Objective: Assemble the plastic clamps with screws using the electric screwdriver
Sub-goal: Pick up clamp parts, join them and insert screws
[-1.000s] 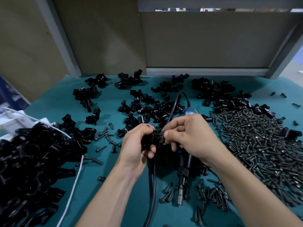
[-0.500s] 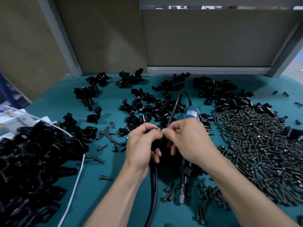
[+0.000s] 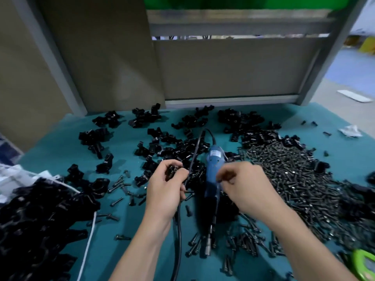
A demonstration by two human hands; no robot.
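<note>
- My left hand has its fingers clamped around one small black clamp, held up just above the desk. Can't make out whether a screw is sitting in it yet, too blurry.
- My right hand is right next to the blue electric screwdriver, fingers curled in toward its body. Honestly can't tell if I've got a real grip on it or I'm just touching it. The tool lies on the desk between my hands, bit end pointing back at me.
- So I'd say this clamp is mid-step: picked up, not driven yet.
- Big heap of black clamps on my left looks like the finished pile, but that's a guess.
- Still loads to go: loose clamp pieces are scattered across the back of the desk, and there's a huge pile of screws on the right.
- Overall, nowhere near done.
</note>
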